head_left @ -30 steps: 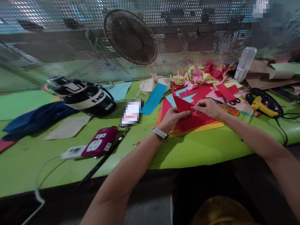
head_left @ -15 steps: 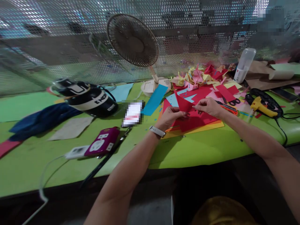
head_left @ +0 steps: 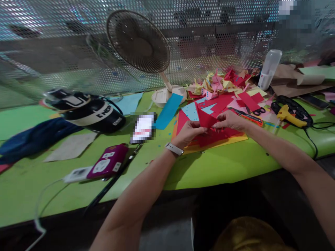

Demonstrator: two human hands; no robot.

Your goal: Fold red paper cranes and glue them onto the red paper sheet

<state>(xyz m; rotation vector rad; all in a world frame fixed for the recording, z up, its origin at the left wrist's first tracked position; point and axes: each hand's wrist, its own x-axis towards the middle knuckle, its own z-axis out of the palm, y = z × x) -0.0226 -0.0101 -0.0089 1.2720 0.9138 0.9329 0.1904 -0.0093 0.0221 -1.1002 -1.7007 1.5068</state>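
"Grip first: what has each hand?"

"Left hand [head_left: 187, 134] pinches the red paper [head_left: 206, 119] between thumb and fingers at its lower left; right hand [head_left: 231, 120] pinches the lower right corner. Where the fold line runs is too blurred to be sure."

"How would you do it well?"

"Hold the left pinch as an anchor, match the edges with the right, then run a thumbnail outward along the crease."

"What's under it?"

"Red sheets [head_left: 216, 138], with a yellow sheet [head_left: 235, 140] poking out at the near side. Pressing down on those should give a crisper fold than pressing in mid-air. Mind the scissors [head_left: 259, 111] beyond the right hand."
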